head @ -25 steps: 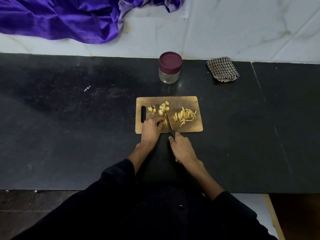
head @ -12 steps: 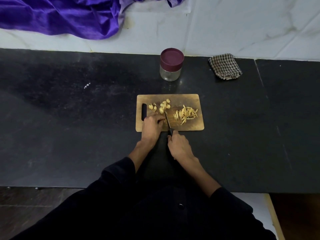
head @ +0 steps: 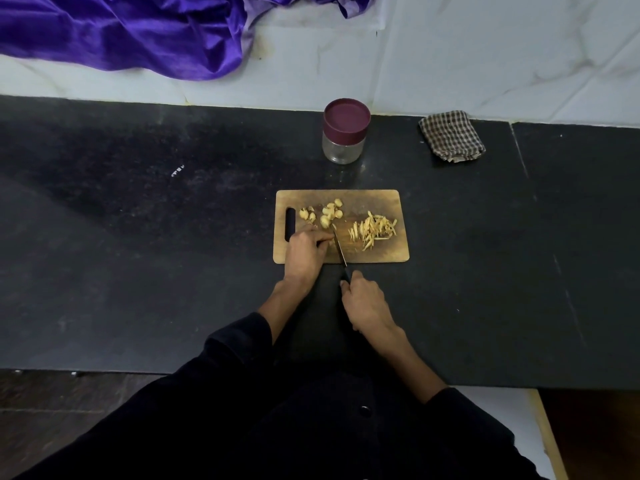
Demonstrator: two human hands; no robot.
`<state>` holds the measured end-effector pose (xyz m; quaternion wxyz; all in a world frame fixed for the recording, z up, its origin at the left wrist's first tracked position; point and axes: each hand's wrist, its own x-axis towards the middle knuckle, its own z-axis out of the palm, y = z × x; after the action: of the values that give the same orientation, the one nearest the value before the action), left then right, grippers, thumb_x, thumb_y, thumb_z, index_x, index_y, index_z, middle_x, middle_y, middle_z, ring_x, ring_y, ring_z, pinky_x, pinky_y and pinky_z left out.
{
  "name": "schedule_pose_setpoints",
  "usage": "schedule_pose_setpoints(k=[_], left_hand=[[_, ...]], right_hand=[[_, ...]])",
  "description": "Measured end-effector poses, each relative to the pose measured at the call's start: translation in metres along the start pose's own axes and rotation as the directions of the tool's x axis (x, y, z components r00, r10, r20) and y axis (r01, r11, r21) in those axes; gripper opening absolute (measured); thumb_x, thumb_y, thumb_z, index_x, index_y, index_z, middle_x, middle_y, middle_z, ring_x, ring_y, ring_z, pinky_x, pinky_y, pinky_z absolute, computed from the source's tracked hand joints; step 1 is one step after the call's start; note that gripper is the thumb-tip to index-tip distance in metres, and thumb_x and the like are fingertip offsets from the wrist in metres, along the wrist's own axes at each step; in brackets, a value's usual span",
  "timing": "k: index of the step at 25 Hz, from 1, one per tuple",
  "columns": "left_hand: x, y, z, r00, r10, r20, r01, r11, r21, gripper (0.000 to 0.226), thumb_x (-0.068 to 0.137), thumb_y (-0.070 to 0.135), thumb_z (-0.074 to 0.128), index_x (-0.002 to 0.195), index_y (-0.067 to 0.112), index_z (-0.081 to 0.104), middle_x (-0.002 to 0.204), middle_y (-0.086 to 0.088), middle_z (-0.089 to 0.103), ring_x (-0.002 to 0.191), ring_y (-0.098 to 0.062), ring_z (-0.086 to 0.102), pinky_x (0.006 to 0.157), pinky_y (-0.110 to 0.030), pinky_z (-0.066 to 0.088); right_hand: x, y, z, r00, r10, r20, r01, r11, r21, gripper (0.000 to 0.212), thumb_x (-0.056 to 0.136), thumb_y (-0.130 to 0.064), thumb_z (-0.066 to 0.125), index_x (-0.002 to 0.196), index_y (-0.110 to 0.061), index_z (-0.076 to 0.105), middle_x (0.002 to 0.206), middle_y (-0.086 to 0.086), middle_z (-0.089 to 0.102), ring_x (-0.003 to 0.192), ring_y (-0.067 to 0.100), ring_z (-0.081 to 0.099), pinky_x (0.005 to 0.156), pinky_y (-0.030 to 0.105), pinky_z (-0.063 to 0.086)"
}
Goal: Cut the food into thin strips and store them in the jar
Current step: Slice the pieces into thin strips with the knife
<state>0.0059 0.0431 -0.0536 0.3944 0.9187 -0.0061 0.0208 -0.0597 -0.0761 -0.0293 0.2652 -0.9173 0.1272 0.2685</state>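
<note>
Gripping the knife (head: 340, 251) by its dark handle, the right hand (head: 366, 301) sits just off the near edge of the cutting board (head: 374, 202), fingers curled round the handle, blade running up onto the board. The left hand (head: 304, 252) is on the board's near-left part, fingers curled down and pinching a piece of food against the wood right beside the blade (the piece itself is hidden under the fingertips). Uncut chunks (head: 327, 213) lie just beyond the left hand, toward the board's far-left side, next to the handle slot. Cut strips (head: 373, 230) are heaped on the board's right half, clear of the blade.

Against half a second ago, the right hand has drawn back a touch toward the body, and more blade shows between the hands; the left hand holds the same spot, and the strips and chunks lie as they did.

Beyond the board's far edge stands the jar (head: 344, 133), upright, maroon lid on, glass looking empty, well apart from the food. A folded checked cloth (head: 452, 136) lies beyond the board and off to its right, on the black table (head: 138, 237). Purple fabric (head: 121, 29) drapes over the white wall far beyond the board to the left. Dark sleeves cover both forearms nearer than the board.
</note>
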Motion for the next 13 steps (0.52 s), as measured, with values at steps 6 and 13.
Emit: schedule_pose_setpoints(k=[6, 13], left_hand=[[-0.001, 0.0, -0.001, 1.0, 0.005, 0.006, -0.005, 1.0, -0.006, 0.02, 0.083, 0.002, 0.067, 0.102, 0.007, 0.073, 0.104, -0.006, 0.066, 0.092, -0.012, 0.061, 0.083, -0.01, 0.04], [0.0, -0.002, 0.0, 1.0, -0.004, 0.006, 0.004, 0.999, -0.043, 0.017, 0.082, 0.002, 0.068, 0.097, 0.007, 0.073, 0.099, -0.006, 0.066, 0.085, -0.011, 0.06, 0.081, -0.019, 0.048]], right_hand=[[0.001, 0.001, -0.006, 0.999, 0.03, -0.032, -0.029, 0.999, 0.026, 0.027, 0.105, -0.033, 0.039, 0.113, -0.009, 0.048, 0.101, 0.014, 0.065, 0.086, 0.032, 0.069, 0.078, 0.049, 0.058], [0.008, -0.009, -0.011, 0.999, -0.025, -0.021, 0.026, 0.999, 0.043, 0.032, 0.104, -0.032, 0.04, 0.119, -0.006, 0.051, 0.096, 0.016, 0.067, 0.076, 0.03, 0.07, 0.075, 0.047, 0.059]])
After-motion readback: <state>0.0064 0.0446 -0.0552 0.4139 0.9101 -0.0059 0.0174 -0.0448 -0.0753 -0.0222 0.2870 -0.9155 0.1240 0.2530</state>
